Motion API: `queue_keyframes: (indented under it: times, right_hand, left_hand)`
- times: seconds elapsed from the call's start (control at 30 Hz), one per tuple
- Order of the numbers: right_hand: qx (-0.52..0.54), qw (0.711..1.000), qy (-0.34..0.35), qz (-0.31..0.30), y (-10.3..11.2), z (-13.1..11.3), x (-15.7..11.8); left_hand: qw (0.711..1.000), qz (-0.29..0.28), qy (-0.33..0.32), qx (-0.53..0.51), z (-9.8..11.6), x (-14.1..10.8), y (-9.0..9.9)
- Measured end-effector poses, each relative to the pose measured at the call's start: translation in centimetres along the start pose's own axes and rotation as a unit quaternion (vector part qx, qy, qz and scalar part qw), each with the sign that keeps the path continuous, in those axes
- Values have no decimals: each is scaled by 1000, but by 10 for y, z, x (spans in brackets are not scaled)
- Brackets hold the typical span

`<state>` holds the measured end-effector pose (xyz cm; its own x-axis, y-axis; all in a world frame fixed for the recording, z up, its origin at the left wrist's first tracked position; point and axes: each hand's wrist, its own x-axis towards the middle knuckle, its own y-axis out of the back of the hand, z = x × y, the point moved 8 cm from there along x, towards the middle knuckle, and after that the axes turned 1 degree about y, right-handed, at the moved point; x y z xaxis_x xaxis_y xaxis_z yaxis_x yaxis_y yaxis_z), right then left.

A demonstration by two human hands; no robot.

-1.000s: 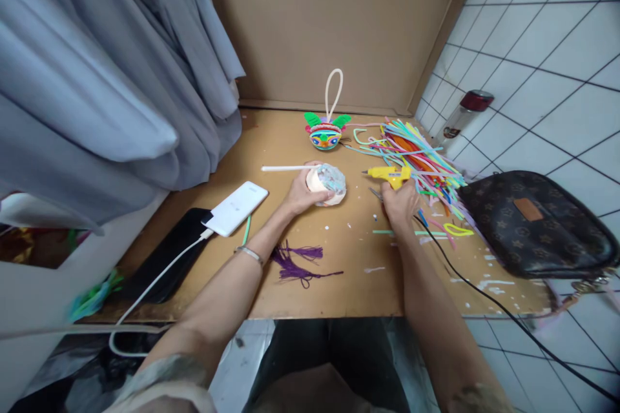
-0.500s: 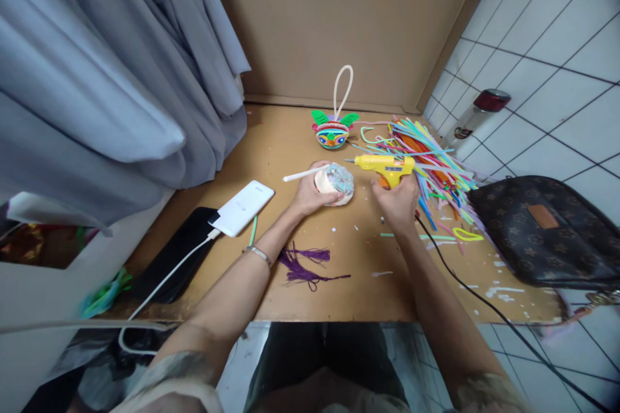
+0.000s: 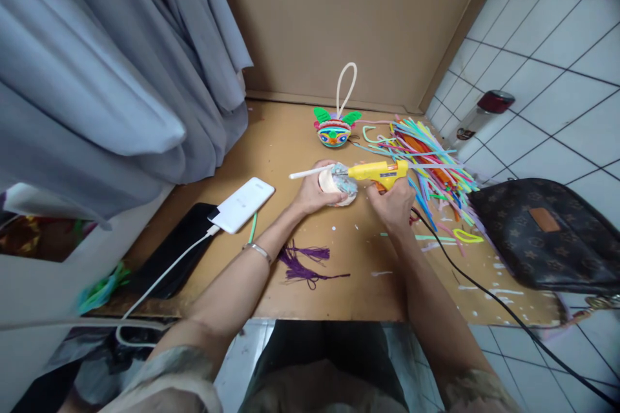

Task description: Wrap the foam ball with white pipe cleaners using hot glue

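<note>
My left hand (image 3: 312,195) is closed around a round, cream-sided craft piece (image 3: 347,190) with a mottled pale blue face. A thin white stick (image 3: 304,173) juts out to the left from it. My right hand (image 3: 394,203) grips a yellow hot glue gun (image 3: 380,171), whose nozzle is over the pale blue face; I cannot tell whether it touches. Beyond my hands sits a colourful lion-head ornament (image 3: 334,134) with green ears and a white loop. Purple tassels (image 3: 305,264) lie on the table nearer to me, between my forearms.
Many coloured pipe cleaners (image 3: 431,155) are heaped at the back right, beside a brown patterned bag (image 3: 547,239). A white power bank (image 3: 245,204) with a cable overlaps a black phone-like slab (image 3: 179,258) at left. The gun's black cord (image 3: 460,277) trails rightward. Grey cloth (image 3: 194,77) hangs at left.
My right hand has brought the glue gun left and slightly down, so its nozzle is now over the craft piece. My left hand still holds the piece, nearly in place.
</note>
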<state>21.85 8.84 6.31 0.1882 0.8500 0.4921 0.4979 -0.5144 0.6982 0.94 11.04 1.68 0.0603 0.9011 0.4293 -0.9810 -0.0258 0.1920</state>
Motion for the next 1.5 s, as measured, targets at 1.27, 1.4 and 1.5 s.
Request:
queue_keyframes:
  times: [1.27,1.4,1.5]
  right_hand:
    - [20,999,22,-34,-11,1,4]
    - [-15,999,13,-45,-12,0,4]
    - [-16,999,-2,-47,-11,2,5]
  left_hand:
    - [999,-2,19,-41,5,-1,-4]
    - [998,-9,22,-50,6,-1,-5]
    - [998,-12,21,-60,6,-1,-5]
